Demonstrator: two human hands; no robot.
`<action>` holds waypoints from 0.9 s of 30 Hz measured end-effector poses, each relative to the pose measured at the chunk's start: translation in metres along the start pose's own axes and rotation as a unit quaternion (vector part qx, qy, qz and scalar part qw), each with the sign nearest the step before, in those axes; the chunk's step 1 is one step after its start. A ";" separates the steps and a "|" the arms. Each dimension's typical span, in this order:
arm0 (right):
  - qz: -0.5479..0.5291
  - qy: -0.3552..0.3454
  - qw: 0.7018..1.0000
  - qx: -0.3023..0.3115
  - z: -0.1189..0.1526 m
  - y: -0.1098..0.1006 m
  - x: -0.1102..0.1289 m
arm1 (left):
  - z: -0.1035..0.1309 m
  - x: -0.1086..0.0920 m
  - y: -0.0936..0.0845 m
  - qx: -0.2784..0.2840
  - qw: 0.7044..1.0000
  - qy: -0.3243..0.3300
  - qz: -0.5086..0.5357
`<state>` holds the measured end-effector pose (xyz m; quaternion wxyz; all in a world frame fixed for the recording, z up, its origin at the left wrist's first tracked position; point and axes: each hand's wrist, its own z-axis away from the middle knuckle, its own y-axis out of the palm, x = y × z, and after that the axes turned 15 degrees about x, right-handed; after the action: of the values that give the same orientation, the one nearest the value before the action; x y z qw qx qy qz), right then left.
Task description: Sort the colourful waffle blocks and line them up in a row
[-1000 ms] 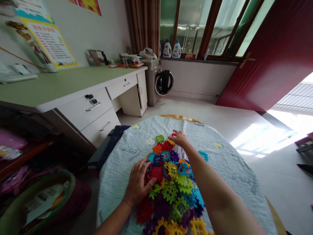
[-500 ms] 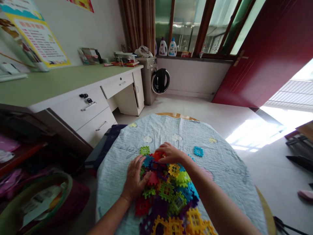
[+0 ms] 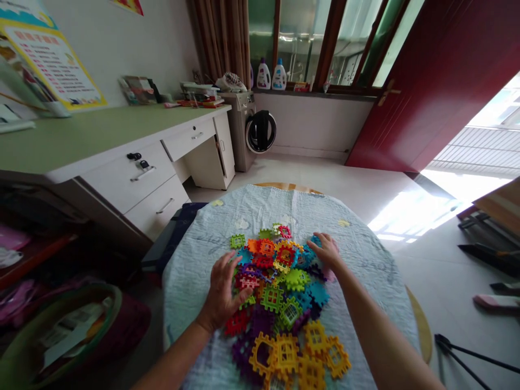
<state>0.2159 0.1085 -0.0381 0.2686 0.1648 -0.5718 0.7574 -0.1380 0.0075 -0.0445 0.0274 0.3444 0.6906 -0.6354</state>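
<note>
- Your left hand [image 3: 222, 290] lies flat, fingers spread apart, palm down on the left edge of the pile of plastic blocks [image 3: 280, 295]; it grips nothing.
- Under its fingertips: a red block [image 3: 237, 322] toward your wrist, a pink-and-white one [image 3: 248, 281] at the finger ends.
- Your right hand [image 3: 327, 250] rests open on the far right edge of the same pile, fingers loosely apart, touching blue blocks [image 3: 305, 255]; nothing clamped.
- Between your two hands the pile sits heaped: orange, red, green, purple pieces overlapping.
- Just beyond your left fingertips, a single green block [image 3: 238, 241] lies a little apart from the heap.
- Toward you from both hands, yellow blocks [image 3: 300, 355] spread near the table's close edge.
- Everything lies on a pale blue cloth [image 3: 195, 260] covering a round table [image 3: 422, 330].
- Left of your left hand, well apart: a desk with drawers [image 3: 134, 173].
- Far beyond the pile: a small washing machine [image 3: 252, 130] under the window, a red door [image 3: 439, 81] to the right.
</note>
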 end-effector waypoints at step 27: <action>-0.021 -0.160 0.986 0.044 0.166 0.025 0.016 | 0.057 -0.075 0.015 0.101 0.992 0.043 -0.054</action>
<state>0.1787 -0.0520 -0.0001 0.1821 0.3075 -0.5700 0.7398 -0.0959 -0.0772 -0.0320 -0.0715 0.3349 0.6406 -0.6873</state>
